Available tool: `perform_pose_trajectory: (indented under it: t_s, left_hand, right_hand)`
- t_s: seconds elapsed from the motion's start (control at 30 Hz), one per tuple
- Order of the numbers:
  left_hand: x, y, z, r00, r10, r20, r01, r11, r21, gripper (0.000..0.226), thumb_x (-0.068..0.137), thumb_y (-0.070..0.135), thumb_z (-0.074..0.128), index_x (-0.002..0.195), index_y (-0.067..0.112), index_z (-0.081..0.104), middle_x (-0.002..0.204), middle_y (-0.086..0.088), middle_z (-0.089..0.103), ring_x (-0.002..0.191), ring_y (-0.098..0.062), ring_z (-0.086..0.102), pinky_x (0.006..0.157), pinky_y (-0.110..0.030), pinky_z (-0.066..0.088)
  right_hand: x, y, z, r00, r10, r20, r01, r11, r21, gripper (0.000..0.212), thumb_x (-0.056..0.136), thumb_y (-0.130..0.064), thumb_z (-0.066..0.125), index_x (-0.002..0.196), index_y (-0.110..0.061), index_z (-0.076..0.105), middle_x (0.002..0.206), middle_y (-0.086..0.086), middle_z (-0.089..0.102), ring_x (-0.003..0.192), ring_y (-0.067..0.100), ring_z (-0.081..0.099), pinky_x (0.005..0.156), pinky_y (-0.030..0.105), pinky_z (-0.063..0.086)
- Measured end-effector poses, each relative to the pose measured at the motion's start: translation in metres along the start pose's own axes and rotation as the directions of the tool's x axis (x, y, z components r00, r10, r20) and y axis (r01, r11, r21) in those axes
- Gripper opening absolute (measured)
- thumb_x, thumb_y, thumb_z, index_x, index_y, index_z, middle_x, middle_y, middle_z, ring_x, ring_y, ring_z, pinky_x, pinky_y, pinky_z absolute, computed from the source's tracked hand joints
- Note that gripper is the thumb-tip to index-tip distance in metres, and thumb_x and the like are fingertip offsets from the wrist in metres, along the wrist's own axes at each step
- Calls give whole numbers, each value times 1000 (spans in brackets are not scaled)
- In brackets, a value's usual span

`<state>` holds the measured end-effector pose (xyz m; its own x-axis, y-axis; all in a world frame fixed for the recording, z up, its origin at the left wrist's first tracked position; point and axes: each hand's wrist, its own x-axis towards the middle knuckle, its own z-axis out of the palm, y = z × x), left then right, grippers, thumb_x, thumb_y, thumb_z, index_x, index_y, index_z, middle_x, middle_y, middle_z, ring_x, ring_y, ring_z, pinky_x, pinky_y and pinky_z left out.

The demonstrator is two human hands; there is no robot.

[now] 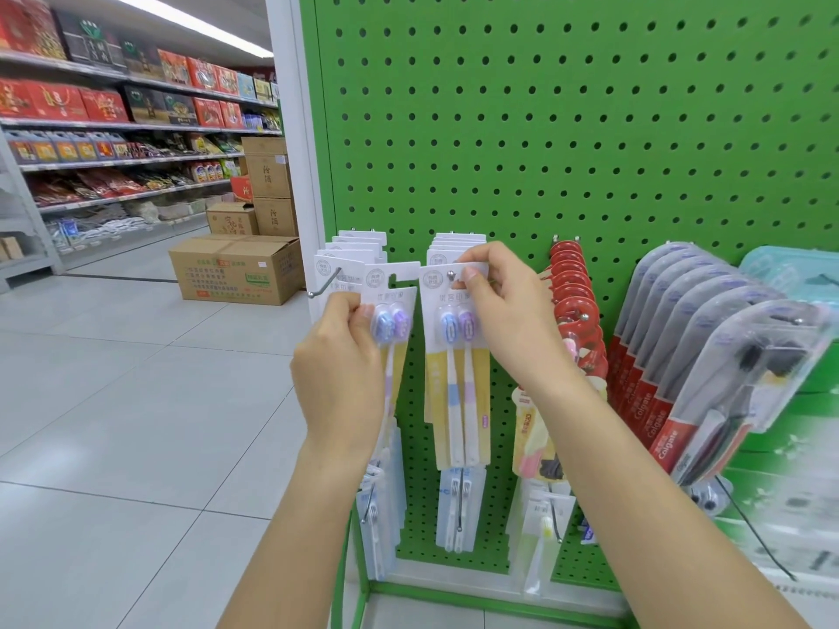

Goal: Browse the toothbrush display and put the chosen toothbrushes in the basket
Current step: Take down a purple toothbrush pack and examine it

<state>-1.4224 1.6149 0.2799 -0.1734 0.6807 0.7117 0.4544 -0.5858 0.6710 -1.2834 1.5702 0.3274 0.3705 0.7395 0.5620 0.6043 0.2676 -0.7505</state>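
A green pegboard display (567,143) carries toothbrush packs on metal hooks. My left hand (338,370) holds a yellow-and-white twin toothbrush pack (394,306), which is off its hook and in front of the left stack. My right hand (504,311) pinches the top of a second, matching twin pack (458,388) at the tip of the middle hook (451,275); whether that pack still hangs on the hook I cannot tell. More of these packs hang behind both. No basket is in view.
Red packs (574,301) and Colgate toothbrush packs (708,370) hang to the right. Lower hooks hold more toothbrushes (456,510). A bare hook (324,283) juts out at the left. Cardboard boxes (236,270) stand on the tiled aisle floor beside stocked shelves (113,129).
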Motion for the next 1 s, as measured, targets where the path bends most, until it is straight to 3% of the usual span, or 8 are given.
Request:
perform_pose_trajectory:
  t_s: [0.13, 0.2, 0.3, 0.43, 0.5, 0.67, 0.87, 1.0]
  left_hand:
    - [-3, -2, 22, 991, -94, 96, 110, 979, -174, 12, 98, 16, 55, 88, 19, 60, 73, 12, 61, 69, -13, 57, 63, -21, 40]
    - [-2, 1, 29, 980, -150, 133, 182, 944, -277, 13, 97, 15, 57, 87, 23, 60, 76, 20, 59, 72, 2, 57, 63, -7, 40]
    - [3, 3, 37, 967, -190, 168, 243, 889, -389, 9, 95, 15, 60, 93, 22, 66, 82, 24, 62, 78, 11, 59, 69, -2, 41]
    - [12, -6, 42, 944, -224, 242, 320, 803, -503, 18, 94, 16, 62, 107, 11, 72, 94, 6, 72, 86, -3, 63, 85, -22, 51]
    - [15, -8, 43, 939, -204, 278, 327, 782, -530, 15, 93, 16, 63, 104, 16, 74, 91, 6, 73, 81, -2, 60, 81, -26, 51]
    - [22, -4, 45, 905, -142, 401, 375, 712, -594, 25, 94, 9, 60, 94, 31, 73, 93, 10, 76, 97, -15, 70, 86, -33, 55]
    - [23, -2, 44, 851, -101, 515, 439, 674, -594, 24, 96, 5, 55, 105, 20, 72, 97, 2, 76, 92, -17, 72, 75, -28, 58]
    - [19, -4, 42, 845, -64, 531, 421, 691, -587, 25, 97, 5, 54, 106, 20, 72, 96, 4, 76, 91, -15, 72, 74, -28, 59]
  right_hand:
    - [-2, 0, 1, 999, -31, -14, 31, 1000, 2, 13, 100, -17, 45, 101, -21, 58, 87, -2, 66, 67, 17, 53, 61, 26, 44]
    - [-3, 0, 0, 999, -45, -21, 45, 999, -2, 13, 100, -17, 46, 101, -21, 58, 87, 2, 67, 65, 16, 51, 61, 26, 42]
    - [-4, -1, 0, 999, -50, -20, 50, 999, -16, 12, 100, -18, 46, 101, -23, 57, 87, -3, 66, 73, 18, 56, 66, 28, 45]
    - [-5, 0, 0, 998, -55, -27, 55, 998, -12, 11, 100, -18, 47, 102, -22, 57, 84, -14, 61, 68, 11, 54, 63, 24, 42]
    - [-6, 2, 1, 998, -57, -38, 57, 998, -5, 10, 100, -19, 48, 101, -24, 56, 82, -14, 60, 63, 3, 50, 57, 19, 39]
    - [-9, 7, 5, 995, -33, -91, 36, 999, 37, 18, 98, -22, 53, 114, -30, 49, 105, -5, 61, 89, 6, 60, 74, 27, 49]
    - [-7, 5, 2, 982, -89, -167, 93, 996, 14, 29, 99, -18, 49, 128, -23, 51, 124, -5, 54, 113, 9, 53, 97, 30, 46]
    - [-3, 2, 0, 998, -15, -66, 23, 992, 121, 28, 100, -19, 49, 126, -27, 53, 114, -14, 58, 105, 4, 58, 86, 14, 45]
